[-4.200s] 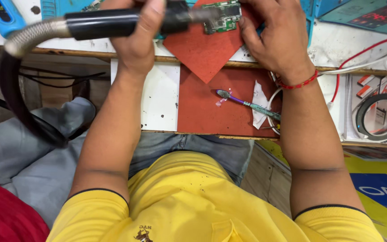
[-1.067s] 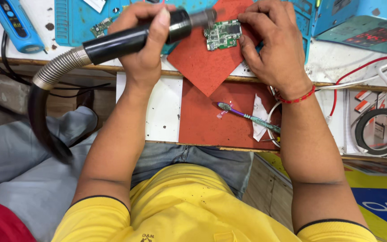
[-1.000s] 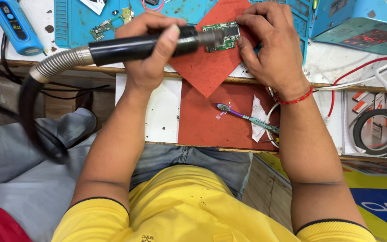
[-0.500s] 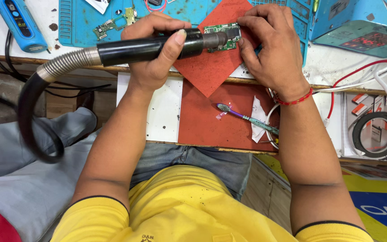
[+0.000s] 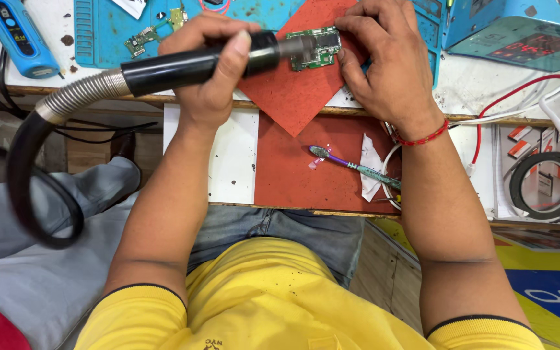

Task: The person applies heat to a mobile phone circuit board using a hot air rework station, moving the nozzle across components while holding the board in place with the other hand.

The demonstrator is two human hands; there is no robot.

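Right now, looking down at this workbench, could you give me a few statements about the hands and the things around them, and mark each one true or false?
1. The left hand grips a black hot-air handle with a ribbed metal hose. True.
2. The right hand holds a screwdriver. False: its fingers rest at the edge of a green circuit board.
3. The circuit board lies on a red mat. True.
4. The toothbrush is in the left hand. False: it lies untouched on the lower red mat.
5. A roll of black tape lies to the right. True.
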